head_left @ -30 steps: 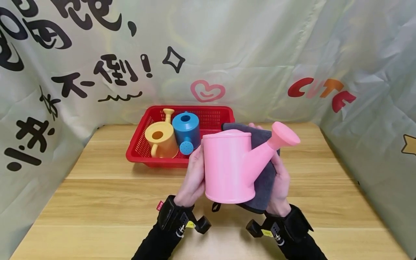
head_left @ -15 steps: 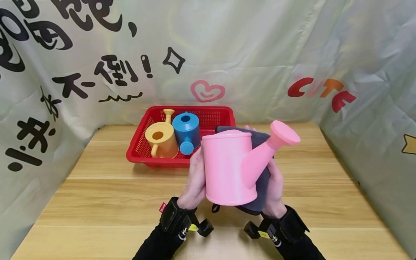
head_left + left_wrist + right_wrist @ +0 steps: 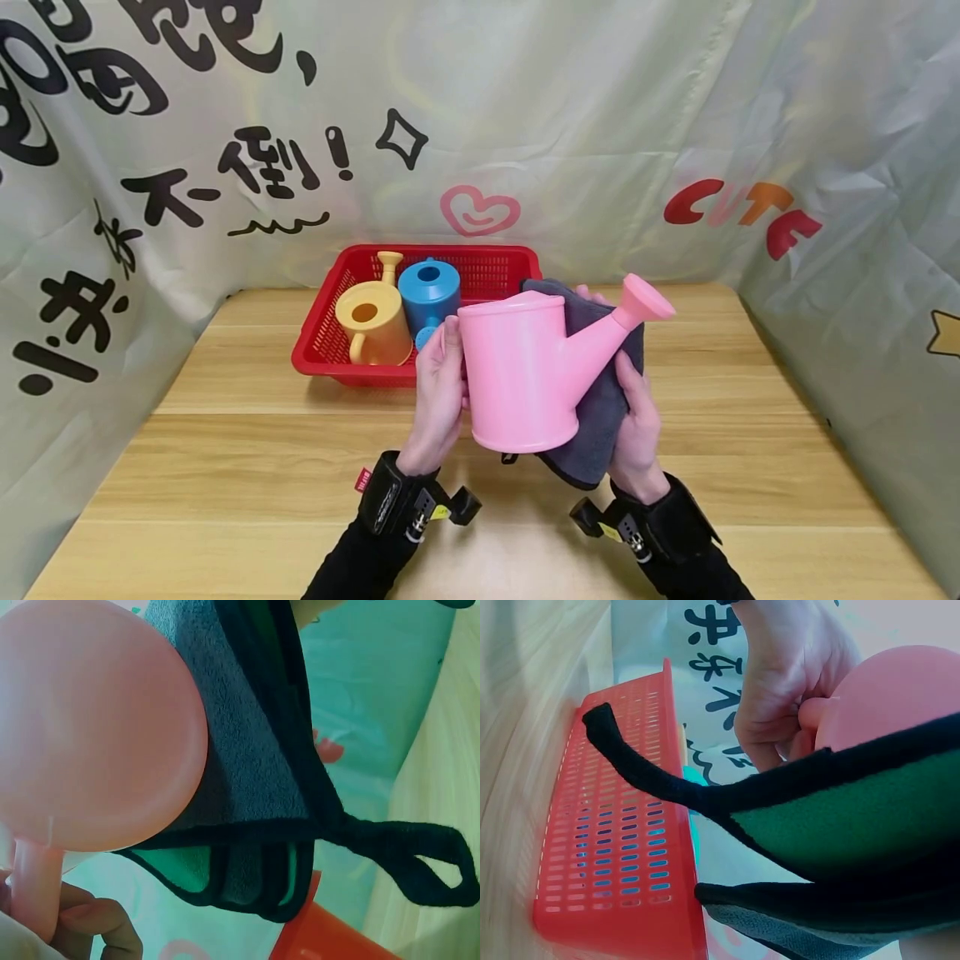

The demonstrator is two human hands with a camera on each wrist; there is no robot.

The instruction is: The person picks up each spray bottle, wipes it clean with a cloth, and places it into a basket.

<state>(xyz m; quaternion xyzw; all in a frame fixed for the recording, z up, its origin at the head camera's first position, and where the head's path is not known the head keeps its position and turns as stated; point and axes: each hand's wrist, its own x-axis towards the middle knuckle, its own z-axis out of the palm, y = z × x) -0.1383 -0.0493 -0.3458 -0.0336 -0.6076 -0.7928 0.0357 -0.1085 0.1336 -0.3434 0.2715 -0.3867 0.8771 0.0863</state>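
The left hand (image 3: 437,396) grips the handle (image 3: 36,889) of a pink watering can (image 3: 519,375). The right hand (image 3: 637,429) clasps a grey cloth (image 3: 596,429) just behind the can.

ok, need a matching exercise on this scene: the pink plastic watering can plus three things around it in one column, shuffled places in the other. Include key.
Things
1. pink plastic watering can
2. dark grey cloth with black edging
3. yellow plastic watering can
4. red perforated plastic basket

Places
A. in a container, beside a blue plastic watering can
B. standing on the wooden table
C. held by its handle in the left hand
D. held in the right hand

Pairs: 1-C, 2-D, 3-A, 4-B
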